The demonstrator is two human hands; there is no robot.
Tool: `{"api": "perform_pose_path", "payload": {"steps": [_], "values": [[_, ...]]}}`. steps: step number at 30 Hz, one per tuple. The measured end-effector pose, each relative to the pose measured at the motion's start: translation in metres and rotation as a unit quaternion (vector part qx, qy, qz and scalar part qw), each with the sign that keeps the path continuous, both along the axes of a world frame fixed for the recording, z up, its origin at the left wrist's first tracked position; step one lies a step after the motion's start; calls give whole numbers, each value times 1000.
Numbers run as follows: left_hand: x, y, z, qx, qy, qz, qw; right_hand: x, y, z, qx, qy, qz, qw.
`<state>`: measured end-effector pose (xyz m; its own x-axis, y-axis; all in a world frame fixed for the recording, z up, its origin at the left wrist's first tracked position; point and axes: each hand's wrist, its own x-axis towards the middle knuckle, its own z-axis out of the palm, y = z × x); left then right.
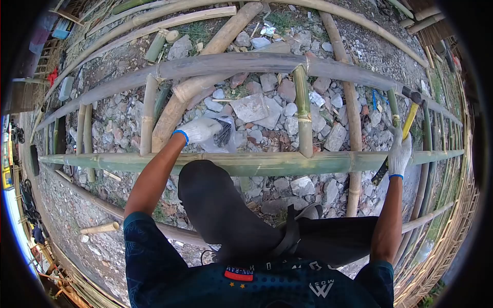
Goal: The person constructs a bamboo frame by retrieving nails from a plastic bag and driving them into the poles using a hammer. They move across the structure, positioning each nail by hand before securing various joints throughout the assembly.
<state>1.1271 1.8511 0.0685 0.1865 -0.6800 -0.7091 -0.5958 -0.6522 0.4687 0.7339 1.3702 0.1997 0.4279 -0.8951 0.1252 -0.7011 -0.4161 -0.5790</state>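
Note:
My left hand [202,129], in a white glove with a blue cuff, is closed at the edge of a clear plastic bag of dark nails [224,134]. The bag lies above the green bamboo rail [267,163]. In my gloved right hand [399,152] is a hammer [410,120] with a yellow and black handle, its dark head up near the grey bamboo pole [354,73]. Short upright bamboo pieces [303,113] join the grey pole and the green rail.
Broken concrete and stones [251,109] cover the ground under the bamboo frame. A thick bamboo pole [172,115] crosses diagonally beneath it. A short bamboo offcut [100,228] lies at the lower left. Long bamboo strips [441,205] run along the right.

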Motion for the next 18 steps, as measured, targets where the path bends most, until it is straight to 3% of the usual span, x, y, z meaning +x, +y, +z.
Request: {"api": "perform_pose_path", "payload": {"steps": [3,6,9,13,16,18], "values": [[12,8,-27,8,-70,24,997,37,46,38,51,-4,109,993],[26,1,-67,-81,-150,15,985,63,103,69,72,82,172,979],[26,-3,-98,-71,-224,24,972,68,149,94,61,198,224,952],[23,-17,-86,-57,-251,-84,963,48,186,119,86,228,219,945],[23,-13,-91,-175,-256,-151,939,25,193,143,66,280,193,938],[20,-5,-129,-215,-275,-119,930,12,198,150,45,287,168,942]]}}
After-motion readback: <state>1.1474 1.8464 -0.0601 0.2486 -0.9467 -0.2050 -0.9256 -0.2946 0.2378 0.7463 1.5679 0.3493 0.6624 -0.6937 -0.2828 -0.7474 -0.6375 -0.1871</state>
